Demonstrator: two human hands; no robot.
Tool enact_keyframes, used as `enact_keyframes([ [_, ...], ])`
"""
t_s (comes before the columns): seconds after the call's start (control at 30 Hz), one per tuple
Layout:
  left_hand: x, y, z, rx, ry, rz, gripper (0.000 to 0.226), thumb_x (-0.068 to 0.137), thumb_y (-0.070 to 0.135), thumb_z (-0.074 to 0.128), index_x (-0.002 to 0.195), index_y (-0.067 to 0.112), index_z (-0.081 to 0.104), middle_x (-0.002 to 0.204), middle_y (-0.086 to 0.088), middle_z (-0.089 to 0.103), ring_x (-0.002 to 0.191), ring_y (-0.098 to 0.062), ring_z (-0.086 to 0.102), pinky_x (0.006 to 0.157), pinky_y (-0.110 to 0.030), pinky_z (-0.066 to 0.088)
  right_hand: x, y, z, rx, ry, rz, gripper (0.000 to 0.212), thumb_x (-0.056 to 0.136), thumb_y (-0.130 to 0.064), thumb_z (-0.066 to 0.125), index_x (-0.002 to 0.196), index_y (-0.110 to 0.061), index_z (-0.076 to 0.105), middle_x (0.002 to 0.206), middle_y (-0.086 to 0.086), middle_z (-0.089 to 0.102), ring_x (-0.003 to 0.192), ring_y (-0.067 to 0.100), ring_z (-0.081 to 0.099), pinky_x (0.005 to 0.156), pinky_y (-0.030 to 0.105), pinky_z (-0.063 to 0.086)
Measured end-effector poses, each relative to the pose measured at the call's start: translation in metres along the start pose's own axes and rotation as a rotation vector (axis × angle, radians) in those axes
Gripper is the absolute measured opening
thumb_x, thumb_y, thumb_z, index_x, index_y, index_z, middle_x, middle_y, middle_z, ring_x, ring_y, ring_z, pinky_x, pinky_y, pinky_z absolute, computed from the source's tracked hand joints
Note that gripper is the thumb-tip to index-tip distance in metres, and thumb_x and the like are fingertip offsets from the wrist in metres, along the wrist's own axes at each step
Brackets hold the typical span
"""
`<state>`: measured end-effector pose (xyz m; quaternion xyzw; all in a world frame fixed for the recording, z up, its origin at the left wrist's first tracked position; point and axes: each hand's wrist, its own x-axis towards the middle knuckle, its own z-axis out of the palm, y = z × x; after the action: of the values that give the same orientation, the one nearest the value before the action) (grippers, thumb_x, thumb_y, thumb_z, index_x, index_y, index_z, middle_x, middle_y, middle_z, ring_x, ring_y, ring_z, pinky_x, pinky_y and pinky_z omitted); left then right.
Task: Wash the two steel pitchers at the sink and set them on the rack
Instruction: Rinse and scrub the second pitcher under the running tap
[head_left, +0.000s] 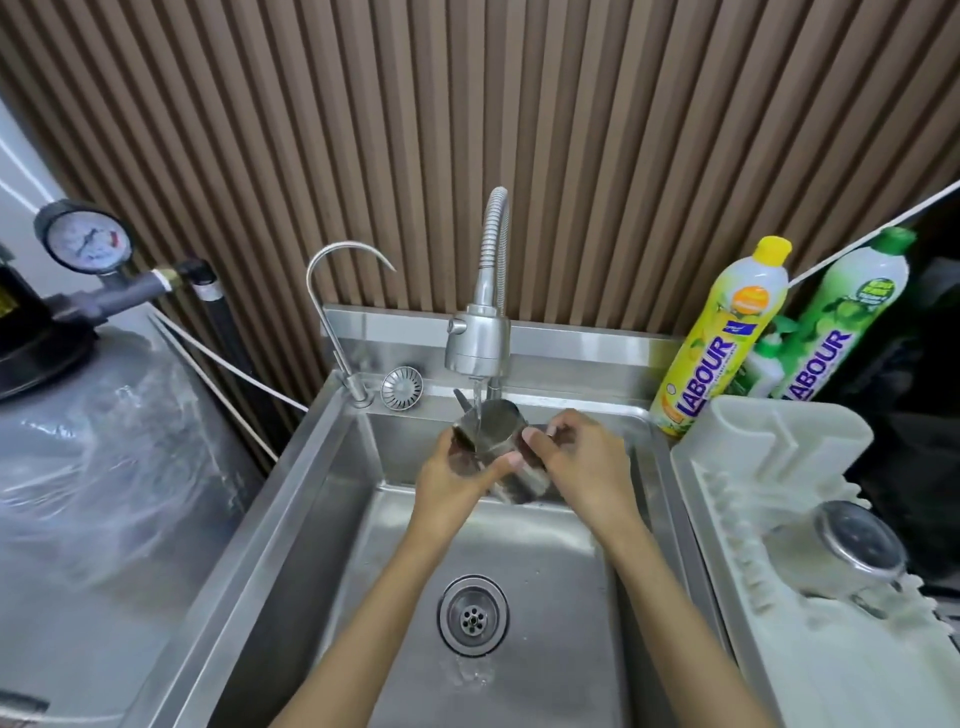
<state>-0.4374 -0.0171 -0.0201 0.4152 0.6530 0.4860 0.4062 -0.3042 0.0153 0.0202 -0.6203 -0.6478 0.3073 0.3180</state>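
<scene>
A steel pitcher (496, 434) is held over the back of the steel sink (291, 519), right under the running tap (478, 345). Water falls into its open top. My left hand (457, 480) grips its left side and my right hand (582, 467) grips its right side and handle. The second steel pitcher (857, 551) lies on its side on the white drying rack (779, 597) to the right of the sink.
Two dish-soap bottles, one yellow (722, 338) and one green (836, 322), stand behind the rack. A thin curved tap (332, 291) and a strainer lid (401, 387) sit at the sink's back left. A pressure gauge (83, 239) and wrapped tank (93, 467) are on the left. The drain (472, 616) is mid-basin.
</scene>
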Motion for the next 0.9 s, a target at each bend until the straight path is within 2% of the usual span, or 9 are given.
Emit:
enact_keyframes([
  [0.07,0.005,0.002,0.001,-0.129,-0.035,0.057,0.07,0.059,0.025,0.087,0.121,0.019,0.055,0.111,-0.001,0.07,0.108,-0.017,0.064,0.093,-0.026,0.049,-0.003,-0.002,-0.001,0.09,0.026,-0.034,0.019,0.084,-0.028,0.064,0.073,-0.014,0.058,0.083,0.002,0.065,0.081,0.019,0.057,0.072,0.026,0.041],
  [0.13,0.007,0.007,-0.002,-0.193,-0.012,0.142,0.075,0.062,0.009,0.085,0.126,0.024,0.049,0.121,0.004,0.062,0.111,-0.008,0.06,0.094,-0.017,0.046,-0.004,-0.001,0.004,0.41,-0.032,0.038,0.019,0.085,-0.019,0.064,0.069,-0.014,0.056,0.094,-0.001,0.068,0.091,0.018,0.062,0.083,0.022,0.047],
  [0.23,0.006,0.016,-0.012,-0.071,0.096,0.338,0.078,0.059,0.008,0.084,0.123,0.032,0.046,0.126,0.006,0.054,0.118,-0.005,0.052,0.099,-0.017,0.04,-0.006,0.003,0.019,0.842,-0.197,0.147,0.024,0.088,-0.009,0.06,0.067,-0.011,0.049,0.118,0.003,0.064,0.107,0.025,0.062,0.097,0.039,0.049],
  [0.37,-0.004,0.021,-0.024,0.183,0.195,0.481,0.079,0.06,0.013,0.086,0.128,0.029,0.049,0.12,0.004,0.047,0.113,-0.006,0.047,0.093,-0.002,0.031,-0.013,0.005,0.034,1.026,-0.305,0.191,0.02,0.092,-0.009,0.054,0.072,-0.011,0.05,0.101,0.019,0.063,0.095,0.032,0.066,0.094,0.048,0.05],
  [0.47,-0.007,0.018,-0.028,0.339,0.272,0.449,0.087,0.054,0.041,0.087,0.132,0.025,0.052,0.11,0.002,0.043,0.11,-0.015,0.044,0.096,-0.02,0.035,-0.021,0.004,0.035,0.928,-0.254,0.19,0.014,0.091,-0.016,0.056,0.081,-0.008,0.055,0.097,0.022,0.066,0.09,0.039,0.068,0.08,0.044,0.058],
  [0.6,-0.015,0.012,-0.023,0.361,0.237,0.265,0.09,0.058,0.056,0.079,0.136,0.022,0.048,0.105,0.001,0.044,0.107,-0.013,0.046,0.091,-0.02,0.034,-0.025,0.003,0.023,0.636,-0.1,0.205,0.017,0.084,-0.026,0.066,0.079,-0.011,0.06,0.092,0.018,0.071,0.07,0.04,0.07,0.07,0.045,0.059],
  [0.7,-0.018,0.009,-0.019,0.267,0.112,0.162,0.062,0.059,0.059,0.078,0.109,0.026,0.06,0.097,0.004,0.054,0.095,-0.011,0.056,0.082,-0.02,0.04,-0.024,0.001,0.011,0.346,-0.014,0.162,0.021,0.079,-0.036,0.069,0.07,-0.02,0.06,0.088,0.01,0.073,0.063,0.034,0.07,0.071,0.048,0.058],
  [0.77,-0.013,0.007,-0.019,0.117,0.011,0.133,0.06,0.052,0.06,0.079,0.099,0.027,0.063,0.095,0.01,0.067,0.091,-0.006,0.064,0.079,-0.017,0.045,-0.026,-0.004,0.007,0.237,0.056,0.112,0.025,0.08,-0.039,0.068,0.065,-0.023,0.055,0.083,0.006,0.072,0.065,0.032,0.07,0.073,0.047,0.057],
  [0.9,-0.003,0.003,-0.013,-0.166,-0.108,0.149,0.06,0.066,0.015,0.084,0.12,0.02,0.058,0.106,0.0,0.072,0.094,-0.007,0.066,0.075,-0.008,0.048,-0.025,-0.011,0.007,0.072,0.174,-0.012,0.021,0.083,-0.031,0.066,0.07,-0.021,0.054,0.08,0.001,0.066,0.079,0.025,0.063,0.073,0.032,0.049],
])
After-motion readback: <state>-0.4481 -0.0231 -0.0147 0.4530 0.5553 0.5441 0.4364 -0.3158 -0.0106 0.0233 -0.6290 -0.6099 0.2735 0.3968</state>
